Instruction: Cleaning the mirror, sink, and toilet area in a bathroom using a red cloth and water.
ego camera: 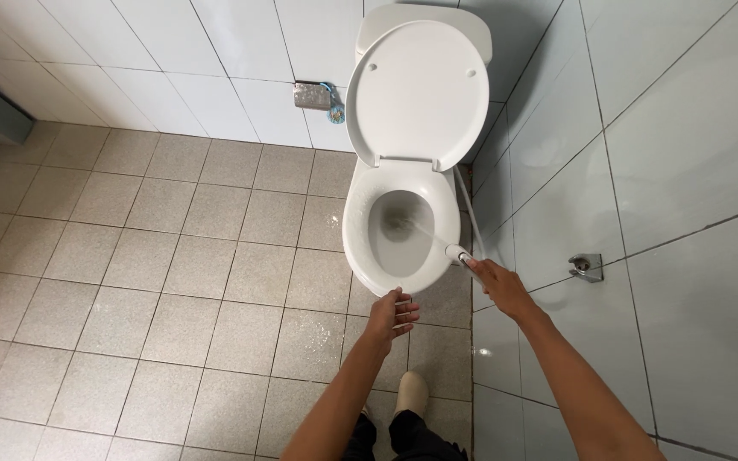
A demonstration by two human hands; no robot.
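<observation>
Spraying stage, item by item: your right hand (499, 286) is closed around the handle of the white bidet sprayer (458, 253), held just off the right rim of the toilet bowl (360, 248)
- Sprayer: long axis runs from near right to far left; nozzle points left and slightly down into the bowl, a thin jet reaching the water at the bowl's centre
- Hose (465, 201): runs from the sprayer away along the right wall, beside the bowl
- Your left hand (393, 314): empty, fingers loosely spread, hovering just near of the bowl's front rim; whether it touches the rim you cannot tell
- Seat and lid (416, 90): raised together against the cistern, far side
- Floor tiles (215, 282): wet patches near the bowl's base
- Wall hook (587, 266): empty, on the right wall
- Judged step: rinsing the bowl interior; the next move calls for sweeping the nozzle around the inner rim while keeping the jet below the edge, so as not to splash the floor
</observation>
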